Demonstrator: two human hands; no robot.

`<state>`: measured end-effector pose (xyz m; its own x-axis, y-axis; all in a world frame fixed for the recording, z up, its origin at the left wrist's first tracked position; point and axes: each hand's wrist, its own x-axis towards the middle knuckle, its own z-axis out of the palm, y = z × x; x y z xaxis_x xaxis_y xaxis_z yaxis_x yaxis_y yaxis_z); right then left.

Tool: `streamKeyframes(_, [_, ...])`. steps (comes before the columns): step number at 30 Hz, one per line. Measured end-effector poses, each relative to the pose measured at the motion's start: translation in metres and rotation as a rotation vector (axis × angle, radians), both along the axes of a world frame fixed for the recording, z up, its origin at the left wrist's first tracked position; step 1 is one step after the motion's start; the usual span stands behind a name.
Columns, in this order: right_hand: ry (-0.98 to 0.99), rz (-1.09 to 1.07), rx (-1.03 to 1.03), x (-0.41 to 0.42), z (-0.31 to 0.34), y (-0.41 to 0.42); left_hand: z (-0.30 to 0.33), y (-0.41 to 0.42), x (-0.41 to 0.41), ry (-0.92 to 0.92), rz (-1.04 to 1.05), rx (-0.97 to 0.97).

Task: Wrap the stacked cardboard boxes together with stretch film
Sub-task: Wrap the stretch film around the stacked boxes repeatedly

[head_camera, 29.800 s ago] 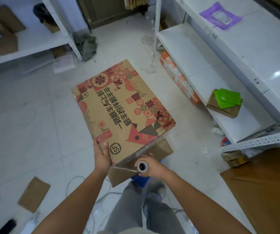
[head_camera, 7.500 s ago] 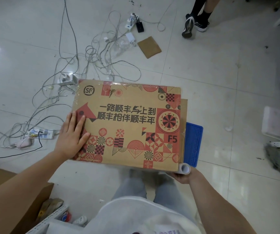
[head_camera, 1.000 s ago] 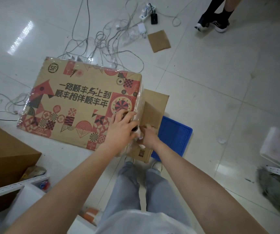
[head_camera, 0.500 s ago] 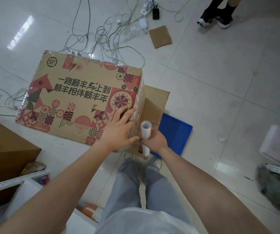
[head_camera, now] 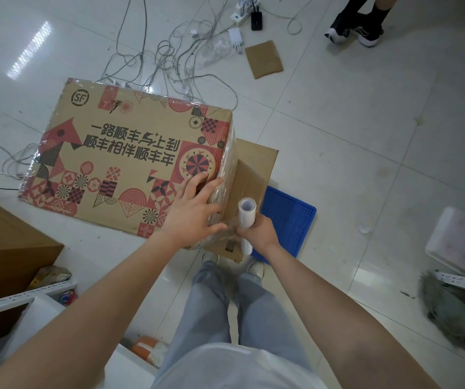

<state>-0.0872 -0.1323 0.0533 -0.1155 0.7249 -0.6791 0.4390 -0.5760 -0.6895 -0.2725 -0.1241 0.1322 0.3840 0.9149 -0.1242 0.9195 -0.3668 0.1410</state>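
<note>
My left hand (head_camera: 195, 211) presses flat, fingers spread, on the red-patterned brown cardboard box stack (head_camera: 130, 161) at 10 o'clock, pinning the film. My right hand (head_camera: 258, 234) grips the white stretch-film roll (head_camera: 246, 217) upright, keeping film taut.

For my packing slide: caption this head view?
Left hand presses the printed box while right hand holds the film roll.
</note>
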Motion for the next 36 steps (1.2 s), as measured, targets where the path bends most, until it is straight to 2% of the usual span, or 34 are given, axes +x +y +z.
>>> streamKeyframes(6, [0.171,0.172,-0.06,0.016,0.01,0.009,0.0,0.0,0.0,0.028,0.007,-0.023])
streamKeyframes(10, [0.13,0.359,-0.105,0.024,0.017,0.016,0.003,0.0,-0.001,0.044,0.007,-0.021])
streamKeyframes(13, [0.102,0.411,-0.146,0.025,0.023,0.023,0.002,0.001,-0.001,0.06,-0.003,-0.01])
streamKeyframes(16, [0.015,0.406,-0.183,0.026,0.023,0.026,0.001,0.0,-0.001,0.051,-0.011,0.004])
streamKeyframes(20, [-0.16,0.218,-0.17,0.017,0.024,0.028,-0.002,0.0,-0.003,0.042,-0.016,0.007])
streamKeyframes(23, [-0.316,0.12,-0.085,0.006,0.028,0.029,-0.004,0.0,-0.006,0.04,-0.007,-0.009])
streamKeyframes(29, [-0.485,0.166,-0.002,0.003,0.033,0.031,-0.005,-0.002,-0.005,0.034,-0.003,-0.046])
streamKeyframes(36, [-0.154,0.223,-0.021,0.023,0.031,0.038,-0.004,-0.002,0.0,0.061,0.018,-0.09])
